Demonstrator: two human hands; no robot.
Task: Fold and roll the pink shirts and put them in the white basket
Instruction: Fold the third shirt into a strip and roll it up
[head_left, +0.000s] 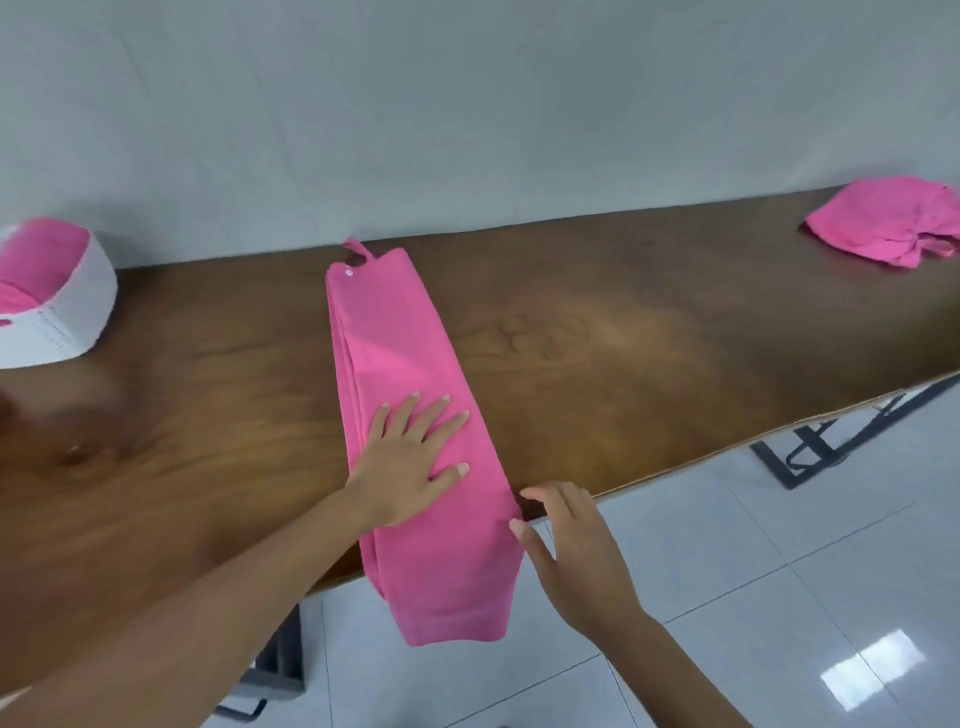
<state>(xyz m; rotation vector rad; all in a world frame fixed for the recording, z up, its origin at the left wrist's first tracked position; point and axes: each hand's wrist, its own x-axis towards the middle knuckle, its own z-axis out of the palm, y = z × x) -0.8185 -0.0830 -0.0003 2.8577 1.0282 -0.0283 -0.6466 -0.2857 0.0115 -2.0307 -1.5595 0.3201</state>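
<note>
On table (571, 322) | left hand (410, 462) flat, fingers spread, pressing folded pink shirt (395, 338) | right hand (571, 556) fingers relaxed, touching shirt edge

Matt pink cloth shirt (415, 374) on glossy wood table (623, 338).

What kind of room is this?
Probably a plain workroom rather than a home: a long brown wooden table against a bare grey wall, on a glossy white tiled floor.

bright, even light; floor (862, 670) glare; left edge blurred; wide-angle bowing
</note>
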